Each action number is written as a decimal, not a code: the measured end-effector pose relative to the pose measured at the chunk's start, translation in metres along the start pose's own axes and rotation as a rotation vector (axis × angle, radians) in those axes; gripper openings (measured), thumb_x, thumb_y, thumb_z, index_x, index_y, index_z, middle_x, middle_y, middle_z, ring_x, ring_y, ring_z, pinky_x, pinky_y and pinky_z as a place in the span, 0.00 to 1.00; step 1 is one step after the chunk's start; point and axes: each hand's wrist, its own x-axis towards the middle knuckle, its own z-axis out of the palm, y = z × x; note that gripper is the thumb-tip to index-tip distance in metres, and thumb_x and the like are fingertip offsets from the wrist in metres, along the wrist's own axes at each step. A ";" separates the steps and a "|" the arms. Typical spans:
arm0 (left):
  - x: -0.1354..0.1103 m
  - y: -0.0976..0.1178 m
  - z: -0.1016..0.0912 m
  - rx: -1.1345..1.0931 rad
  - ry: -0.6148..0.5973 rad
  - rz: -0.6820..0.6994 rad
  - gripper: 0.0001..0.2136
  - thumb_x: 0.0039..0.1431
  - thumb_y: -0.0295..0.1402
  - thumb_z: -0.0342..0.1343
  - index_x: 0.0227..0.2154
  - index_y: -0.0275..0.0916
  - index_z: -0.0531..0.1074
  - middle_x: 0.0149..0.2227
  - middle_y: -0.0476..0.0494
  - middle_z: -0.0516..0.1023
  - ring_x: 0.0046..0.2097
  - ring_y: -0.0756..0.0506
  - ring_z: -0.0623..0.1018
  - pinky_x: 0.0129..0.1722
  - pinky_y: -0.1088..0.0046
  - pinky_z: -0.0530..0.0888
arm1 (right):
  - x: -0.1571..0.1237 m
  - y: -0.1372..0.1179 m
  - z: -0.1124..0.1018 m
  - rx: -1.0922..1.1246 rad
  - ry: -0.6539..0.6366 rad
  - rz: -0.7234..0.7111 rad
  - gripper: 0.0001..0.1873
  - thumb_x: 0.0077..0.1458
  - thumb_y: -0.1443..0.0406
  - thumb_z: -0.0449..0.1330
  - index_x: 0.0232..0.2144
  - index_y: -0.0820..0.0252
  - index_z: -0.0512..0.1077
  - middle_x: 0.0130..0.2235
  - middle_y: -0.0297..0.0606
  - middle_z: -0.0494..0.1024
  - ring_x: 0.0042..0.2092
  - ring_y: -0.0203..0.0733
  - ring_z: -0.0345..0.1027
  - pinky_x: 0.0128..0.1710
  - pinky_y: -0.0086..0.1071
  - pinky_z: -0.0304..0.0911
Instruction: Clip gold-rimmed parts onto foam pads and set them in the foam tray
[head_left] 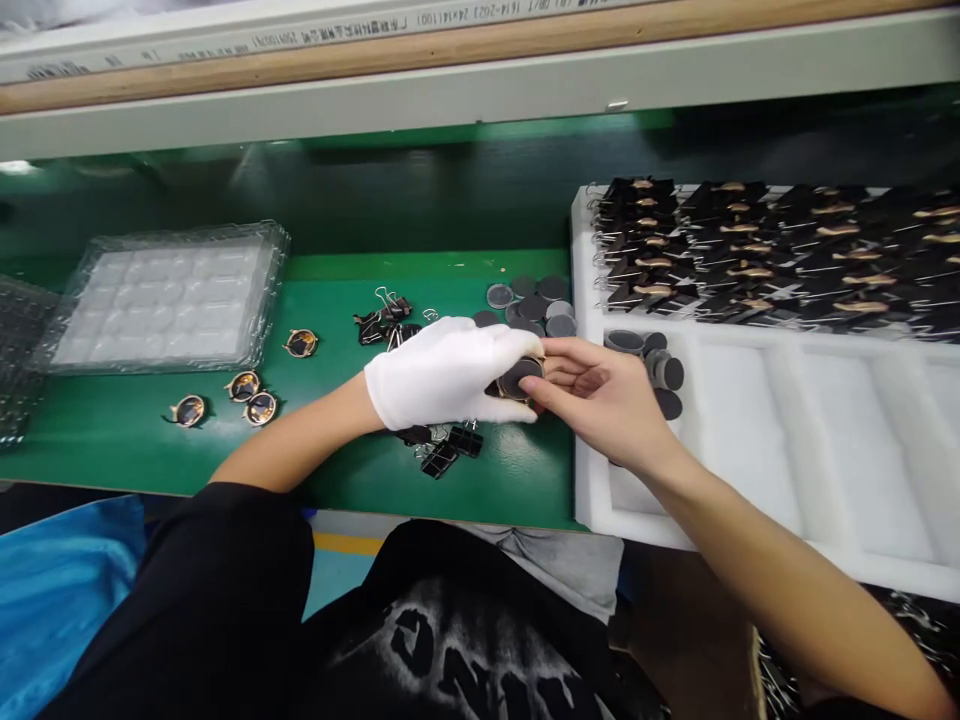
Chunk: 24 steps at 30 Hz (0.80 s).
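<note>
My left hand (457,370), in a white glove, is closed around a gold-rimmed round watch case (501,390), mostly hidden by the fingers. A dark round disc (519,380) covers the case's face. My bare right hand (600,395) meets it from the right, its thumb pressed on the disc and its fingers curled behind. Under and around the glove lie black binder clips (439,458). Loose grey discs (532,305) are piled just behind my hands. Farther left, several gold round watch cases (261,407) rest on the green table (330,450).
A white foam tray (589,480) stands at right; its back rows hold clipped gold-rimmed pieces (652,240), and a front compartment holds more grey discs (664,370). Stacked clear plastic trays (165,300) lie at left. A pale shelf edge (480,115) runs across the back.
</note>
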 end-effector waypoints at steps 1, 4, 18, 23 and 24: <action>0.000 0.000 -0.001 -0.126 -0.020 -0.007 0.24 0.64 0.49 0.61 0.55 0.39 0.69 0.43 0.42 0.82 0.39 0.43 0.82 0.38 0.69 0.72 | 0.001 -0.001 0.000 0.065 0.001 0.066 0.20 0.52 0.56 0.75 0.45 0.56 0.79 0.36 0.38 0.84 0.35 0.43 0.80 0.38 0.38 0.80; 0.000 0.000 -0.005 -0.434 -0.025 -0.135 0.24 0.64 0.50 0.61 0.55 0.41 0.69 0.37 0.49 0.81 0.35 0.48 0.80 0.34 0.72 0.73 | 0.004 -0.003 -0.002 0.113 0.051 0.112 0.22 0.44 0.54 0.79 0.38 0.56 0.79 0.32 0.36 0.83 0.33 0.42 0.79 0.37 0.36 0.79; -0.003 -0.022 -0.037 -0.689 0.188 -0.298 0.11 0.66 0.39 0.57 0.43 0.37 0.75 0.40 0.44 0.82 0.38 0.48 0.82 0.34 0.73 0.78 | -0.026 -0.010 0.024 -0.616 -0.423 -0.101 0.09 0.66 0.67 0.57 0.36 0.59 0.77 0.45 0.45 0.77 0.43 0.45 0.76 0.42 0.41 0.75; -0.005 -0.017 -0.036 -0.690 0.171 -0.253 0.12 0.67 0.41 0.55 0.44 0.38 0.73 0.43 0.44 0.81 0.43 0.46 0.82 0.42 0.69 0.80 | 0.001 -0.032 -0.016 -0.001 -0.069 0.127 0.10 0.60 0.57 0.68 0.33 0.55 0.75 0.51 0.44 0.81 0.52 0.46 0.78 0.51 0.40 0.76; -0.004 -0.014 -0.033 -0.714 0.166 -0.255 0.12 0.67 0.41 0.55 0.44 0.38 0.73 0.44 0.44 0.81 0.44 0.46 0.82 0.42 0.69 0.80 | 0.006 -0.033 -0.020 0.098 0.018 0.141 0.12 0.58 0.55 0.70 0.33 0.55 0.74 0.51 0.42 0.82 0.53 0.45 0.78 0.54 0.41 0.75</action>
